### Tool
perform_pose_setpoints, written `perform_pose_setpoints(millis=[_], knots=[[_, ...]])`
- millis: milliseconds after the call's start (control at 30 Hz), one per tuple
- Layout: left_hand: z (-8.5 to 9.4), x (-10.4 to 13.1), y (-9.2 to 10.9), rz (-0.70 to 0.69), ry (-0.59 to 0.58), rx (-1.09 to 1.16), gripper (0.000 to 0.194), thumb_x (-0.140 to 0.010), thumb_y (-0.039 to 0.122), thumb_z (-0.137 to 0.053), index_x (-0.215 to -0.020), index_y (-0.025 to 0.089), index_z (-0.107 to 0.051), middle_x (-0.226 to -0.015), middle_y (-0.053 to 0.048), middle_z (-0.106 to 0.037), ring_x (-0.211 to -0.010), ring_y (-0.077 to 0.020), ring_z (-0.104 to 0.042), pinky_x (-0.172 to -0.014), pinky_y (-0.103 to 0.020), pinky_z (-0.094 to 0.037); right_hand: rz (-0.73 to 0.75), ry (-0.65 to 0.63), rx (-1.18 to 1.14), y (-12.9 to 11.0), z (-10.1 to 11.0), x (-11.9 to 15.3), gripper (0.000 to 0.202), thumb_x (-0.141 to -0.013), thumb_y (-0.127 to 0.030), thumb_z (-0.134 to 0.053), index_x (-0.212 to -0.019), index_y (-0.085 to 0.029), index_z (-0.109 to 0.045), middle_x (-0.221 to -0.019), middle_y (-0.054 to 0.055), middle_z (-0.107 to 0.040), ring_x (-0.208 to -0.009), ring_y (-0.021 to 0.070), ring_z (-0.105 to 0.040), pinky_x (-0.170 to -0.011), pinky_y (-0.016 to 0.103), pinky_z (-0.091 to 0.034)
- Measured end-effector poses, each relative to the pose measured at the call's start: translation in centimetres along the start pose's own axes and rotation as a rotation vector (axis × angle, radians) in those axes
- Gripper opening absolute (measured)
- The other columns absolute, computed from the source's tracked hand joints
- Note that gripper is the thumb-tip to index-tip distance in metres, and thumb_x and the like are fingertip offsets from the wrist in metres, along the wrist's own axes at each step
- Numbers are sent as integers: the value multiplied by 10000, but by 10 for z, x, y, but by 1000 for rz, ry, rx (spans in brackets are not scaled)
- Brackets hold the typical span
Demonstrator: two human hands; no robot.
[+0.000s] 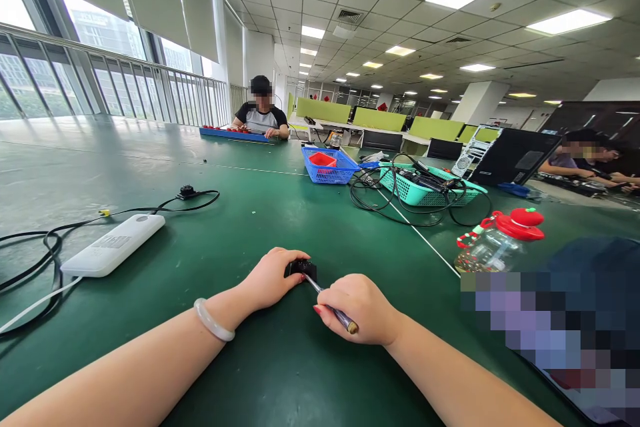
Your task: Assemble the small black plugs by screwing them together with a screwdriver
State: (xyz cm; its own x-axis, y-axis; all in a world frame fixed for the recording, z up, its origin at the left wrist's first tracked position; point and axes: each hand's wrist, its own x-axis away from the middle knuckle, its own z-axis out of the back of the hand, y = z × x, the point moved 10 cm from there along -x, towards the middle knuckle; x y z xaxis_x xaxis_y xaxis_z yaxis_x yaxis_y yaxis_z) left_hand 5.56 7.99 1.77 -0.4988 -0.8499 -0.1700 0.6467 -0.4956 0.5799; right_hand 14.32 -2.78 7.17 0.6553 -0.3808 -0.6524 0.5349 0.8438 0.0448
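Observation:
On the green tabletop, my left hand [273, 278] is closed around the left side of a small black block-like part [303, 268], thumb in front and fingers behind. My right hand [357, 310] grips a slim metal screwdriver-like tool [345, 320] with a brass-coloured butt end. The tool slants up and left, and its tip meets the front of the black part near my left thumb. Fine details of the part and the exact tip are too small to make out. A pale bangle circles my left wrist.
A white power strip [115, 245] and black cables lie left, near a small black device [187, 191]. Beyond are a blue basket [330, 175] and a teal basket [425, 196] with cables. A red-lidded bottle [500, 243] stands right. Another person [260, 117] sits across the table.

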Motion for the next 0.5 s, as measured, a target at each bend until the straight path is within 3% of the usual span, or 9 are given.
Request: perform_pose_setpoints(millis=[500], knots=[[-3,-2,-3,5,-8,0,377,-811,287,-602,-1187,271,-626,-1200,-23,-666,-1151,-253,-553,-1029,-401,-435,-14,-22,3,3,-2,2,248,-895,-230,-465,-658,-201,-533,-491,-47,-465,-442,94,-371,-477,243,-267]])
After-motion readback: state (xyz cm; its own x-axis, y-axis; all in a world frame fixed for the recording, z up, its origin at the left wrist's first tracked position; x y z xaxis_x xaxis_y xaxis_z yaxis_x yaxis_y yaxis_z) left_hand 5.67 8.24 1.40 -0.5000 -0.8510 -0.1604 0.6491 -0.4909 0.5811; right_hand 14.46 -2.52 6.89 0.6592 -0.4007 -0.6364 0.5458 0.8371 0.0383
